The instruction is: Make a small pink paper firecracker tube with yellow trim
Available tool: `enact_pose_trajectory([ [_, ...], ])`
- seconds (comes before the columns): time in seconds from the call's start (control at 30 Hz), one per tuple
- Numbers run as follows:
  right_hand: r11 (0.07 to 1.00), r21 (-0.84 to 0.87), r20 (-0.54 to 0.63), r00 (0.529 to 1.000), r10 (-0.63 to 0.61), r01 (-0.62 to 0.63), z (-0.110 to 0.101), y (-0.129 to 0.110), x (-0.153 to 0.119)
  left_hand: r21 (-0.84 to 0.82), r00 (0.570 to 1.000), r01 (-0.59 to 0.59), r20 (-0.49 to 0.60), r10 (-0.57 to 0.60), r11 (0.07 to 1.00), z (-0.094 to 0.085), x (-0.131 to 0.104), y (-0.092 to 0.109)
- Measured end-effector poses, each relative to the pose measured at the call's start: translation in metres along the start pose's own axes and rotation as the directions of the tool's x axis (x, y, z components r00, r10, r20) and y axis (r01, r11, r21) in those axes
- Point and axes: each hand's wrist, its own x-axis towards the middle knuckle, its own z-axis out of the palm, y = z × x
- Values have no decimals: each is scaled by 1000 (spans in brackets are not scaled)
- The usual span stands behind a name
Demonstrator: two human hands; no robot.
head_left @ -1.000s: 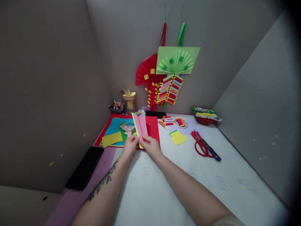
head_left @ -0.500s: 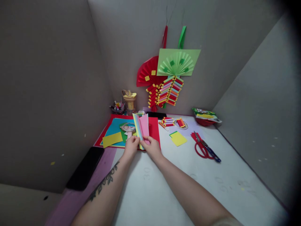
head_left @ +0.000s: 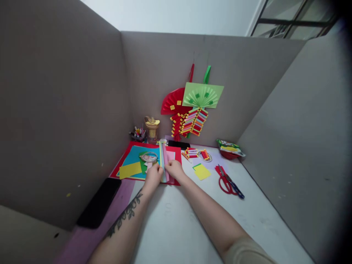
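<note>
A narrow folded stack of pastel paper [head_left: 162, 156], with yellow, blue and pink strips, stands between my hands over the layered sheets. My left hand [head_left: 154, 174] is closed on its left edge. On the other side, my right hand [head_left: 174, 169] has its fingers closed on the pink part. Under the hands lie a red sheet [head_left: 178, 150] and a blue sheet [head_left: 132, 157]. A roll of tape [head_left: 150, 157] rests on the blue sheet, left of the folded paper, beside a yellow strip [head_left: 130, 170].
Scissors [head_left: 230, 185] and yellow squares [head_left: 202, 172] lie at the right. A black phone [head_left: 100, 203] is at the left edge. Rolled paper pieces [head_left: 191, 153], a pen holder [head_left: 138, 134] and a snack bag [head_left: 229, 147] stand further back. Paper fans [head_left: 203, 96] hang on the partition.
The view has tilted up, showing the partition's top. The folded paper is now pressed narrower and more upright, and its pink flap no longer spreads out to the right.
</note>
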Motion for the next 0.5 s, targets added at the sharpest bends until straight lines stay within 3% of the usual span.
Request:
enact_pose_trajectory([
  [0.17,985,170,32,999,4,-10,4,-20,12,161,990,-66,133,45,985,-30,29,13],
  [0.3,947,319,0,1000,20,-19,-5,-42,19,223,981,-100,183,59,970,-46,47,22],
  [0.4,913,408,-42,999,8,9,-23,-63,24,234,983,-103,176,62,967,-51,52,25],
  [0.5,875,481,-93,996,-12,56,-58,-79,19,216,986,-82,163,47,973,-53,53,26],
])
